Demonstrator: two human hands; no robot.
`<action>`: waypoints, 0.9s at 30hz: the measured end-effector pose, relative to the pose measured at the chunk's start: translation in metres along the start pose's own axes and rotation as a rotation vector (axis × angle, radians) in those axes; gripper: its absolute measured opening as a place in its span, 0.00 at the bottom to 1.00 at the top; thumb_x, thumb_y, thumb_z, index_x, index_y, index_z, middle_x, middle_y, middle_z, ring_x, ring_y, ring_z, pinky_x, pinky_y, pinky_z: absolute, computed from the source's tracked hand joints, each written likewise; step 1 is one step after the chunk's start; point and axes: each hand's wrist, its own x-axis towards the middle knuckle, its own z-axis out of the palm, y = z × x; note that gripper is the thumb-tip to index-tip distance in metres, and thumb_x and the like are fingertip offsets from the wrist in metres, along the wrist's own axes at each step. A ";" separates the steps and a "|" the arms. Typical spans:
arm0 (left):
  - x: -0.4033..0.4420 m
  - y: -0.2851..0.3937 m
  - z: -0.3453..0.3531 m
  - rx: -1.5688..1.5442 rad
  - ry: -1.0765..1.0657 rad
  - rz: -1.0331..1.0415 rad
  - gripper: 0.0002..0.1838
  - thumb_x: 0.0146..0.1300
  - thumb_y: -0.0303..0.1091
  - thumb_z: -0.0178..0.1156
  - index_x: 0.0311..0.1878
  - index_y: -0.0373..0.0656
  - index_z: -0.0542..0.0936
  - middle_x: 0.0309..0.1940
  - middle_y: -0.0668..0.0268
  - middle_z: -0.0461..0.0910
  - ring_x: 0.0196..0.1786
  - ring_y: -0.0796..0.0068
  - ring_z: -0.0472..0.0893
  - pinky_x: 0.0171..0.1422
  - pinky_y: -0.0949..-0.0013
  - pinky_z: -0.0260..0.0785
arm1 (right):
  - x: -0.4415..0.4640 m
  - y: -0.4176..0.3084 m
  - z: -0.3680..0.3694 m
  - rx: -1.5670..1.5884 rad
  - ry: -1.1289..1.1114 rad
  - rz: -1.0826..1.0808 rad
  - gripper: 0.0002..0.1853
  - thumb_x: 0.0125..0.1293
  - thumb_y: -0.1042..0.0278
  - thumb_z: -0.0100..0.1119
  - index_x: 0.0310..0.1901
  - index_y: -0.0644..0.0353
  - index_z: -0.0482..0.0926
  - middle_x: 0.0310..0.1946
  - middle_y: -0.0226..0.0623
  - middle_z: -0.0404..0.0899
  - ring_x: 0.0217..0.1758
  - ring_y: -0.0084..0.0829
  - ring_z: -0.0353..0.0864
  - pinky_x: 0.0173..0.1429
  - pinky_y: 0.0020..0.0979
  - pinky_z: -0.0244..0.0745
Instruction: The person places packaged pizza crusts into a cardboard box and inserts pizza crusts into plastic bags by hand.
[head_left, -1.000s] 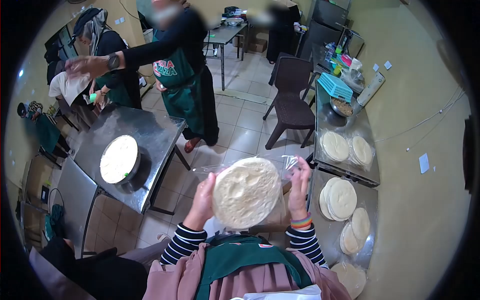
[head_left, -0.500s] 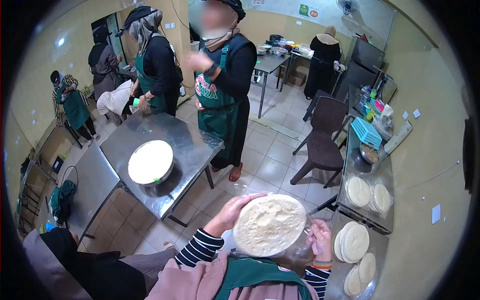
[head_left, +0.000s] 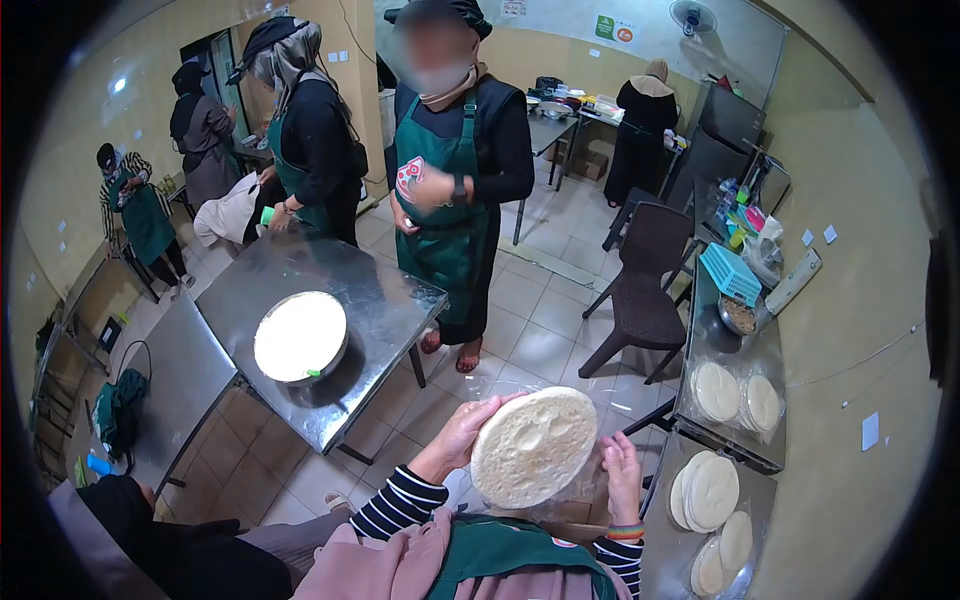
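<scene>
My left hand grips a round, pale pizza crust by its left edge, fingers behind it and thumb along the rim. The crust is tilted toward me, with dimples and small pits on its face. Clear plastic wrap shows around and below it. To the right of the crust, my right hand is raised with its fingers loosely bent and apart, close to the plastic. More pizza crusts lie in clear bags on the metal table at my right.
A large bowl of white stuff stands on a steel table ahead. A person in a green apron stands behind it. There is a brown plastic chair, a blue basket and a seated person's dark sleeve at lower left.
The crust has turned and shifted slightly left in my left hand. My right hand has come away from its edge, fingers loosening. The person opposite has lowered a hand to the chest.
</scene>
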 end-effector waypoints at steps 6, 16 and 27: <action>0.001 0.005 0.000 0.050 -0.040 -0.014 0.23 0.65 0.42 0.46 0.54 0.31 0.69 0.49 0.57 0.74 0.48 0.73 0.76 0.53 0.71 0.68 | -0.001 0.015 -0.022 0.139 -0.211 0.129 0.14 0.63 0.64 0.52 0.46 0.65 0.69 0.32 0.34 0.75 0.33 0.24 0.75 0.38 0.24 0.72; 0.012 -0.002 -0.012 -0.072 -0.140 -0.132 0.28 0.67 0.46 0.36 0.61 0.31 0.60 0.59 0.55 0.64 0.60 0.69 0.67 0.64 0.69 0.56 | -0.014 0.002 -0.033 0.502 -0.398 0.287 0.17 0.61 0.69 0.51 0.50 0.68 0.66 0.46 0.48 0.71 0.43 0.39 0.77 0.40 0.37 0.79; 0.032 -0.012 -0.054 -0.132 -0.315 -0.555 0.30 0.66 0.49 0.40 0.63 0.36 0.57 0.62 0.59 0.61 0.62 0.69 0.64 0.65 0.67 0.56 | -0.078 0.066 0.030 0.654 0.188 0.383 0.21 0.58 0.71 0.56 0.53 0.65 0.67 0.46 0.36 0.75 0.49 0.27 0.74 0.54 0.30 0.68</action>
